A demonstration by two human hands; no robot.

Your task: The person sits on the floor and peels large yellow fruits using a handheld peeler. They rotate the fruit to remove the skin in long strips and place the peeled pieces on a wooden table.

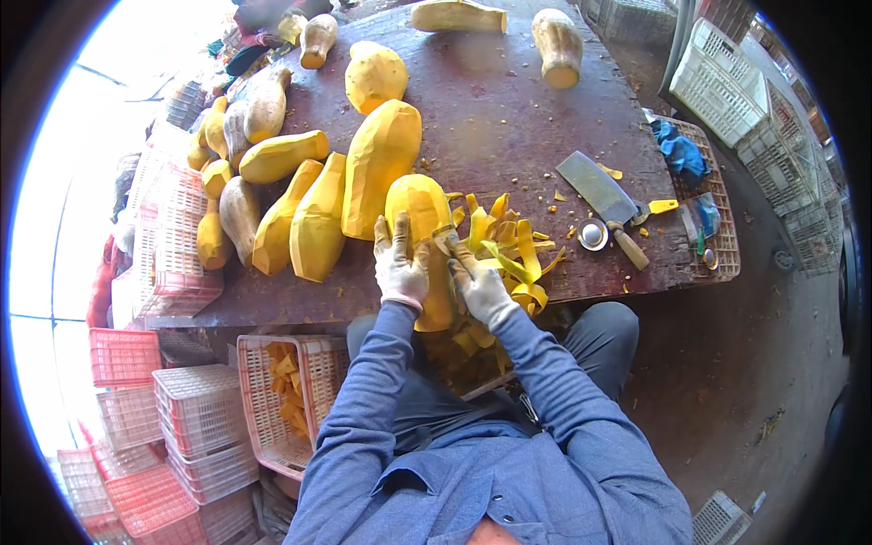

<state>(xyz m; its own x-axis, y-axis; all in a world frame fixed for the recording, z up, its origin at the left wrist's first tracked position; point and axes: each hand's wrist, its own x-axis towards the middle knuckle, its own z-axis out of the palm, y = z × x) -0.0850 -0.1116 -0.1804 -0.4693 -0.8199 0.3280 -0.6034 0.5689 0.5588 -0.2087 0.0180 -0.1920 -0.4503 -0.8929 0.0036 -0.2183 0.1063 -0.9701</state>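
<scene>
A mostly peeled yellow squash lies lengthwise before me, its near end reaching past the table edge. My left hand, in a soiled white glove, rests with fingers spread on the squash's left side. On its right side is my right hand, also gloved, closed around a small peeling tool whose blade end touches the squash; the fingers hide much of it. Curled yellow peels are heaped to the right of this hand. Peeled squashes, one large and one slimmer, lie to the left.
To the right lie a cleaver, a small round metal dish and a yellow-handled tool. Unpeeled squashes stand farther back. A crate with orange pieces is below left; stacked crates stand beyond it.
</scene>
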